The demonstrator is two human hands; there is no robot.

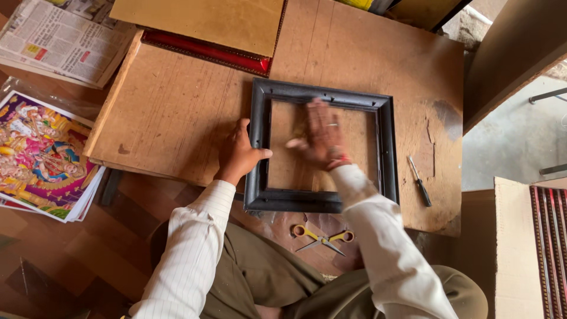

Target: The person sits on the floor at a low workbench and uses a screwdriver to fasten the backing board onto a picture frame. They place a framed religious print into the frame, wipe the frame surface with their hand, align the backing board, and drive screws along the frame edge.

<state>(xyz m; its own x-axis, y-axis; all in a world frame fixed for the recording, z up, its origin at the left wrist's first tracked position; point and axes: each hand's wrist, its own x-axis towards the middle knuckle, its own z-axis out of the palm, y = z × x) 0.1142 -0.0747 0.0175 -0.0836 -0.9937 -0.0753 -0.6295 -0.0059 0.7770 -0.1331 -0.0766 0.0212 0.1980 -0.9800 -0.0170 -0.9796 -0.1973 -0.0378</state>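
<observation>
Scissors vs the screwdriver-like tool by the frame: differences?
The scissors have yellow loop handles and lie open, blades crossed; the tool is one straight piece with a dark handle and thin metal shaft. The scissors lie on the floor below the wooden board; the tool lies on the board, right of the black frame. Neither hand touches either one.

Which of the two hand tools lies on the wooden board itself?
The dark-handled screwdriver, right of the black picture frame; the yellow-handled scissors lie off the wooden board, below.
</observation>
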